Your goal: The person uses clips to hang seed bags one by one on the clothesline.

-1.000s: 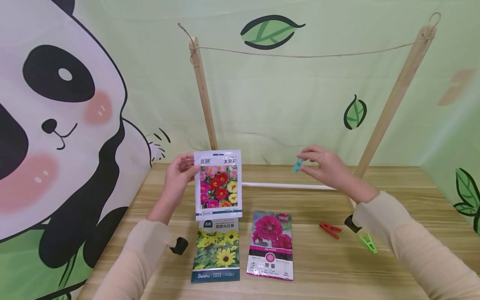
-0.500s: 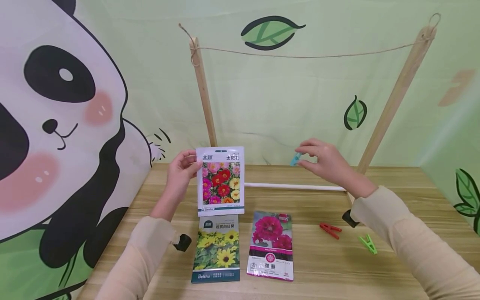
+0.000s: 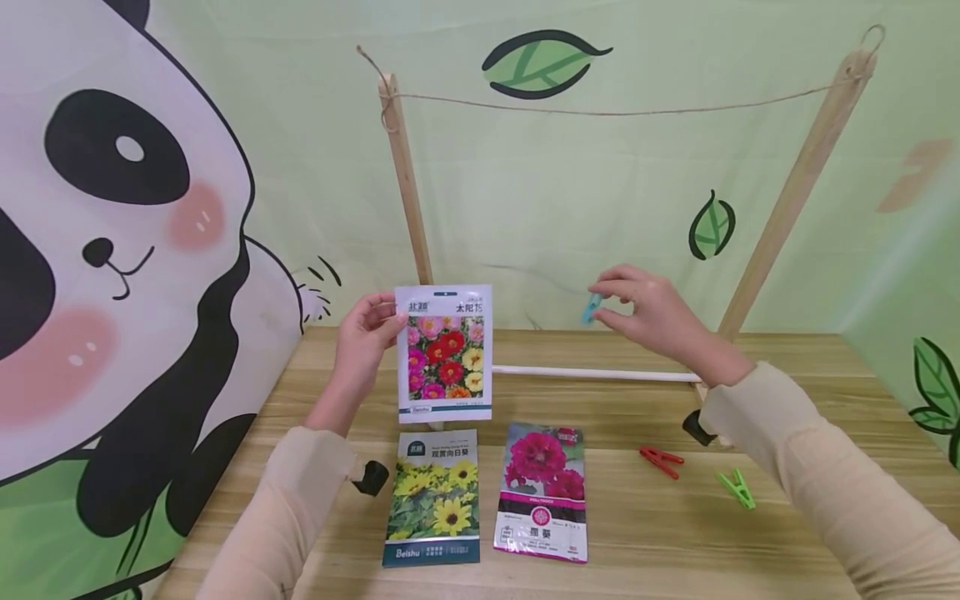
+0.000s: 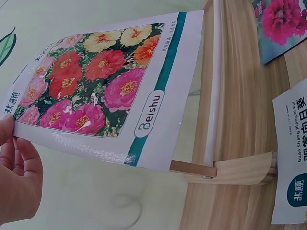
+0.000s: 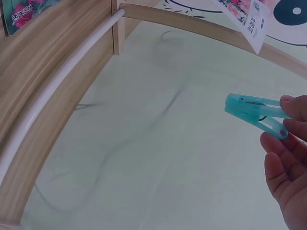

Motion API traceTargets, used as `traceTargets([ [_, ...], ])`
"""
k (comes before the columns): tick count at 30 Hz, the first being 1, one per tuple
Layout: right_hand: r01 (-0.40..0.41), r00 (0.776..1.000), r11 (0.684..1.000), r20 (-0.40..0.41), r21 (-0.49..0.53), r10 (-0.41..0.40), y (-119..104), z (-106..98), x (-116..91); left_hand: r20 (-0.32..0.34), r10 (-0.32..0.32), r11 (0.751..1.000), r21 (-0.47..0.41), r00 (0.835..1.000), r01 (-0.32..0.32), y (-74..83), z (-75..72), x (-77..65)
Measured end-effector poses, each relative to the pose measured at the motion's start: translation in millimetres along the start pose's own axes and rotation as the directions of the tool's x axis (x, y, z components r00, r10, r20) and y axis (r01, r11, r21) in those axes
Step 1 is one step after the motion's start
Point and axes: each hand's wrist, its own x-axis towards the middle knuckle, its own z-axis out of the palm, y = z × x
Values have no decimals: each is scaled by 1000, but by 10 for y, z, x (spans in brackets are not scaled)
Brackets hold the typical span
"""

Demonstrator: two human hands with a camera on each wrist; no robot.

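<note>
My left hand (image 3: 366, 335) pinches the upper left edge of a white seed packet (image 3: 446, 354) printed with red, pink and yellow flowers. The packet hangs upright above the table, front toward me. In the left wrist view the thumb and fingers (image 4: 21, 167) grip one corner of it. To the right, my right hand (image 3: 648, 310) holds a blue clothespin (image 3: 591, 309) between thumb and fingertips. The right wrist view shows that clothespin (image 5: 254, 115) pinched by its handle ends, its nose pointing away from the hand. Both hands are below the twine (image 3: 600, 112).
A sunflower seed packet (image 3: 432, 497) and a hollyhock packet (image 3: 541, 492) lie on the wooden table (image 3: 637, 533). Red (image 3: 661, 461) and green clothespins (image 3: 737, 488) lie at right. Two wooden posts, left (image 3: 407, 179) and right (image 3: 795, 192), carry the twine, with a white rod (image 3: 592, 374) low between them.
The left hand has raised the white packet slightly and shifted it right, away from the sunflower packet beneath. The right hand has moved up a little, turning the clothespin slightly.
</note>
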Motion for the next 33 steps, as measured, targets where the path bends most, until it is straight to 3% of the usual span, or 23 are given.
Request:
traceTargets([
  [11, 31, 999, 999, -39, 16, -31, -31, -52, 143, -20, 33, 999, -29, 999, -33, 92, 76, 37],
  [33, 5, 1000, 1000, -15, 18, -4, -117, -128, 323, -35, 59, 991, -119, 998, -63, 193, 134, 79],
])
